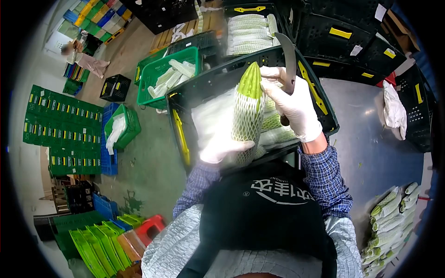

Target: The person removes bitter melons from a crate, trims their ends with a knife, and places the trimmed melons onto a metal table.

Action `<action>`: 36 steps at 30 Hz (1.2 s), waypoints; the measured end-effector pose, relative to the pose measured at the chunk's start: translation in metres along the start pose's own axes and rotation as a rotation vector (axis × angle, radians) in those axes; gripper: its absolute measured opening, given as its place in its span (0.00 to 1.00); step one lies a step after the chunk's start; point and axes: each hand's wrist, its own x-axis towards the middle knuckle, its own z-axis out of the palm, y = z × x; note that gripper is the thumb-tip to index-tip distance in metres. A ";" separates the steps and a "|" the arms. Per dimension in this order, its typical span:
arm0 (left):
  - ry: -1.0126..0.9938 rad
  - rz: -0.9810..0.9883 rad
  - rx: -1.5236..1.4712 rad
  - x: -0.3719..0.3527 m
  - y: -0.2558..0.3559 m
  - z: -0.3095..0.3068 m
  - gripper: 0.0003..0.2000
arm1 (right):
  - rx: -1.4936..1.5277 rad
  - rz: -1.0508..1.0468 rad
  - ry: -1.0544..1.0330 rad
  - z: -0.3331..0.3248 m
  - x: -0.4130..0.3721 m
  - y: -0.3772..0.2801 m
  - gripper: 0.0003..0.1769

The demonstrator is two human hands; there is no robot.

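Note:
A ridged light-green bitter melon point(247, 111) stands nearly upright in a white foam net sleeve, its bare tip pointing up. My left hand point(226, 147), in a white glove, is closed around its lower end. My right hand point(296, 102), also gloved, is wrapped round a knife; the curved knife blade point(288, 58) points up and its dark handle shows below the palm. The thumb and fingers of that hand are beside the melon's upper part. Beneath both hands is a black crate point(185, 99) with yellow handles, holding more netted melons point(277, 135) and white lining.
Green baskets point(197, 60) with white net sleeves stand to the left. Ahead is another crate of netted melons point(250, 34). Black crates point(340, 46) are stacked at the right. More netted melons point(391, 222) lie at lower right. A person point(88, 60) is far off at left.

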 end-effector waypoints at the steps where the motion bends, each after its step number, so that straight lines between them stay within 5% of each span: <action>1: 0.002 -0.002 -0.004 0.000 0.000 0.000 0.48 | 0.015 -0.019 0.000 0.002 0.000 0.003 0.17; 5: -0.024 -0.015 -0.023 0.000 -0.003 -0.004 0.49 | 0.052 0.094 -0.075 0.001 -0.001 -0.007 0.24; 16: 0.022 0.003 -0.028 0.002 0.002 -0.002 0.48 | 0.023 -0.203 -0.101 0.022 -0.006 0.018 0.32; 21: 0.005 0.007 -0.083 0.000 -0.003 -0.009 0.47 | 0.038 -0.120 -0.112 0.019 -0.010 0.015 0.34; 24: -0.077 0.107 -0.415 0.000 -0.006 -0.019 0.47 | -0.043 -0.113 -0.074 0.020 -0.011 0.013 0.34; 25: -0.057 0.181 -0.423 -0.001 0.003 -0.015 0.37 | -0.050 -0.120 -0.058 0.021 -0.012 0.013 0.34; 26: -0.025 0.047 -0.625 0.008 0.005 -0.017 0.29 | -0.074 -0.074 -0.084 0.020 -0.013 0.010 0.33; 28: 0.048 -0.074 -0.909 0.011 0.021 -0.013 0.30 | -0.048 0.023 -0.152 0.020 -0.015 0.005 0.30; 31: -0.209 0.088 -0.977 0.014 0.046 -0.014 0.27 | -0.062 0.067 -0.287 0.028 -0.020 -0.010 0.21; 34: -0.103 0.219 -1.137 0.020 0.021 -0.009 0.27 | -0.224 -0.357 -0.256 0.045 -0.017 0.008 0.18; 36: 0.064 0.331 -1.254 0.029 -0.010 -0.001 0.26 | -0.372 -0.558 -0.201 0.063 -0.020 0.007 0.28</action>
